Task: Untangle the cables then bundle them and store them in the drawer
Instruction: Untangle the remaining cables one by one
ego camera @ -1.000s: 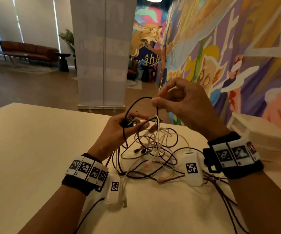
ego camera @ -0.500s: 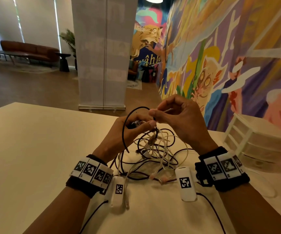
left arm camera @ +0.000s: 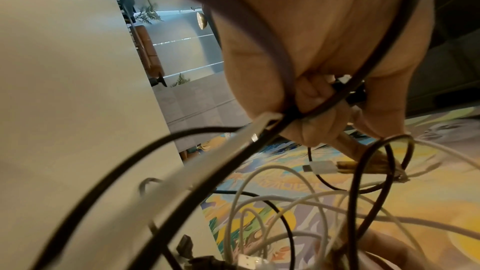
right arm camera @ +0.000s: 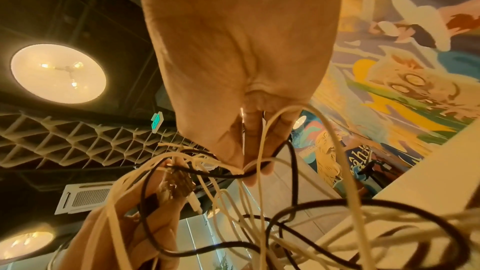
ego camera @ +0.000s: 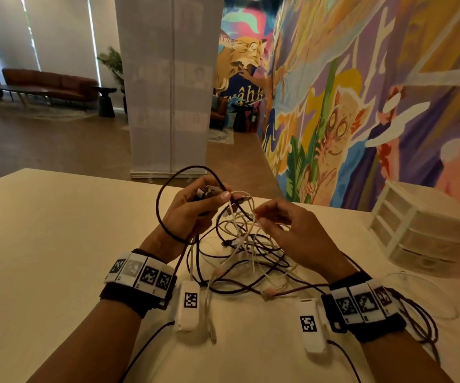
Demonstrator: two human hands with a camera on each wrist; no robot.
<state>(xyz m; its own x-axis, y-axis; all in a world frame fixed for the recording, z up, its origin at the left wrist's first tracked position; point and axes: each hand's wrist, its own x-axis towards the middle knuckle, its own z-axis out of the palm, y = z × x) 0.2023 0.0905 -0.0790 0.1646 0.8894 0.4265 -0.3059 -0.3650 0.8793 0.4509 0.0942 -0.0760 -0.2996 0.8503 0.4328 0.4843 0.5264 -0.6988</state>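
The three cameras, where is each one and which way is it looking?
Head: worn on the head, looking down at the table, both hands and forearms showing.
Left wrist: under the left hand, looking along it at the dark cable it grips.
Right wrist: under the right hand, looking up at fingers pinching the white cable.
Shared: all show the cable tangle.

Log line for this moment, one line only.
phase: untangling | left hand: grips black cable | right hand: pinches white cable | drawer unit: untouched
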